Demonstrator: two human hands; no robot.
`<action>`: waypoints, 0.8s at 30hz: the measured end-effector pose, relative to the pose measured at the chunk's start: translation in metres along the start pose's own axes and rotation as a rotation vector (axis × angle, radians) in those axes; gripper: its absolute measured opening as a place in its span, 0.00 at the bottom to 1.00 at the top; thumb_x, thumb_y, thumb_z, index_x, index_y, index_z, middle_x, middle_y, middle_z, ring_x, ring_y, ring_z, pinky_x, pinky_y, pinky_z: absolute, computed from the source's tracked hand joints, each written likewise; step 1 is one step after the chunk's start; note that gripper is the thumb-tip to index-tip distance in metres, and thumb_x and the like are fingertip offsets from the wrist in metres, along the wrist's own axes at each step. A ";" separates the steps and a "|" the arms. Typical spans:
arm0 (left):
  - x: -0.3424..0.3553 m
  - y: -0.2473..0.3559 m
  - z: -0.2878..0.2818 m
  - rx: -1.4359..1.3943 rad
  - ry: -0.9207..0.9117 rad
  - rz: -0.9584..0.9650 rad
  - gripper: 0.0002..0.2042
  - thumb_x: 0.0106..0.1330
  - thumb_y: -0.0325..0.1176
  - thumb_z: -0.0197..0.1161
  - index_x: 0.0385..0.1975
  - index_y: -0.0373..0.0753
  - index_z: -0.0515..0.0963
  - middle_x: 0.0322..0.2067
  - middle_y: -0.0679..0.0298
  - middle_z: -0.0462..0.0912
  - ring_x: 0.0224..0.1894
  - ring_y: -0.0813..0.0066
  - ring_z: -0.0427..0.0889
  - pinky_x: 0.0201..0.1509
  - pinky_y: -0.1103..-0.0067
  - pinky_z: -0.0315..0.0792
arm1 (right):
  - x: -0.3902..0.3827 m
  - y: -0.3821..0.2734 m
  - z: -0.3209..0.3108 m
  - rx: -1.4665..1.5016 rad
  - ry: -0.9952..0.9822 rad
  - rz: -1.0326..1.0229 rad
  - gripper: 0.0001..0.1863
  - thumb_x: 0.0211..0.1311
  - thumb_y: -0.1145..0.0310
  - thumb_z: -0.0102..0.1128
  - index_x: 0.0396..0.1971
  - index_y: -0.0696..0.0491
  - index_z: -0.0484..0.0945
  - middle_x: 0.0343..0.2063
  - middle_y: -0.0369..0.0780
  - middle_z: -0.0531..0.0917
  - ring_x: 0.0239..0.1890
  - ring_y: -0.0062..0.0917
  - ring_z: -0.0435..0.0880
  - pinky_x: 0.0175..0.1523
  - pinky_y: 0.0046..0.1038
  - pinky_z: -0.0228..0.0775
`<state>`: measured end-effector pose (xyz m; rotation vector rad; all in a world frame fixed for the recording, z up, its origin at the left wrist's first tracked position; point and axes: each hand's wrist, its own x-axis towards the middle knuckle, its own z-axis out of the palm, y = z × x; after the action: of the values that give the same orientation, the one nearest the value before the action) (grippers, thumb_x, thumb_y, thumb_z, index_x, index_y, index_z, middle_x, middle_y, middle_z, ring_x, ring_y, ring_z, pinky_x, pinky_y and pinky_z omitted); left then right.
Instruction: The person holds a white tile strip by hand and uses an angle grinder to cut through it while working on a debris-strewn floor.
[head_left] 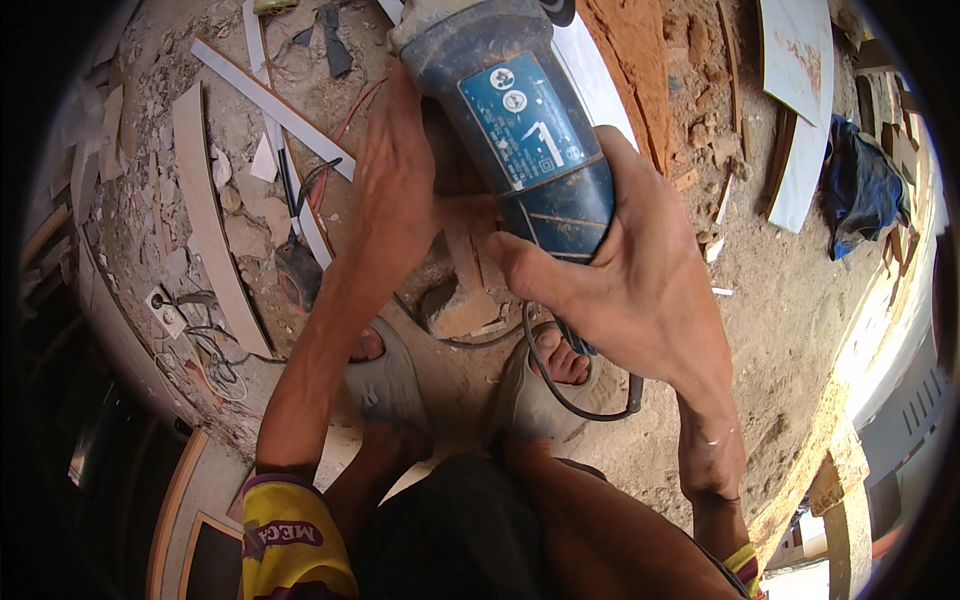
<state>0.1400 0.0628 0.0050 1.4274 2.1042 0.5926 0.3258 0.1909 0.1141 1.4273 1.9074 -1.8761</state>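
My right hand (pixel 640 270) is wrapped around the dark blue body of an angle grinder (pixel 530 150), which lies at a slant across the top middle. Its head reaches the upper edge of the picture. My left hand (pixel 385 190) is beside the grinder, fingers stretching up toward its head and partly hidden; whether they grip it is unclear. A black cord (pixel 560 400) hangs from the grinder's rear in a loop by my right foot (pixel 560 365). A pale broken block (pixel 455 310) lies on the dusty ground below the grinder, between my sandalled feet.
Pale board strips (pixel 215 215), a power socket (pixel 166 310) with tangled wires and a dark tool (pixel 298 275) lie at left among rubble. A reddish slab (pixel 630 60) is behind the grinder. Pale panels (pixel 795 60) and dark blue cloth (pixel 855 190) lie at right, near a bright ledge.
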 end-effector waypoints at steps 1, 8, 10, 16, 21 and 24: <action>0.000 -0.001 0.000 0.017 0.010 0.018 0.75 0.47 0.35 0.94 0.88 0.25 0.39 0.78 0.31 0.66 0.79 0.30 0.68 0.84 0.51 0.65 | -0.001 0.000 0.000 0.002 0.001 -0.001 0.30 0.57 0.65 0.82 0.56 0.64 0.82 0.38 0.43 0.91 0.38 0.24 0.90 0.48 0.31 0.84; 0.002 -0.003 0.001 0.037 0.041 0.076 0.76 0.45 0.37 0.94 0.88 0.26 0.38 0.82 0.32 0.60 0.82 0.32 0.66 0.84 0.51 0.65 | -0.006 0.003 0.001 0.014 0.004 0.022 0.29 0.57 0.64 0.82 0.55 0.63 0.82 0.39 0.43 0.91 0.39 0.25 0.91 0.49 0.31 0.85; 0.002 -0.002 0.000 0.034 0.032 0.063 0.76 0.45 0.37 0.94 0.88 0.26 0.39 0.84 0.33 0.58 0.82 0.33 0.66 0.84 0.51 0.65 | -0.007 0.003 0.000 0.007 0.004 0.020 0.29 0.57 0.64 0.82 0.56 0.63 0.82 0.39 0.43 0.91 0.39 0.25 0.91 0.49 0.31 0.85; 0.000 -0.005 0.000 0.058 0.046 0.098 0.76 0.43 0.38 0.95 0.88 0.27 0.41 0.86 0.35 0.53 0.82 0.33 0.66 0.84 0.51 0.65 | -0.011 0.009 0.000 -0.002 0.016 -0.008 0.30 0.57 0.64 0.82 0.56 0.64 0.82 0.39 0.43 0.91 0.39 0.25 0.90 0.49 0.31 0.85; -0.001 -0.005 0.000 0.074 0.048 0.112 0.77 0.43 0.39 0.95 0.88 0.27 0.40 0.86 0.35 0.55 0.83 0.33 0.65 0.85 0.51 0.65 | -0.016 0.010 -0.001 -0.001 0.009 0.003 0.31 0.57 0.64 0.82 0.55 0.65 0.81 0.38 0.43 0.91 0.38 0.25 0.90 0.47 0.31 0.84; -0.001 -0.006 0.000 0.052 0.055 0.127 0.78 0.43 0.40 0.95 0.89 0.28 0.38 0.85 0.35 0.56 0.84 0.34 0.64 0.85 0.51 0.63 | -0.019 0.011 -0.001 -0.002 0.001 0.010 0.31 0.56 0.63 0.82 0.55 0.65 0.81 0.38 0.43 0.90 0.37 0.25 0.89 0.46 0.31 0.84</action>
<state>0.1363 0.0601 0.0011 1.6006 2.0968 0.6370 0.3441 0.1796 0.1183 1.4341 1.8986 -1.8687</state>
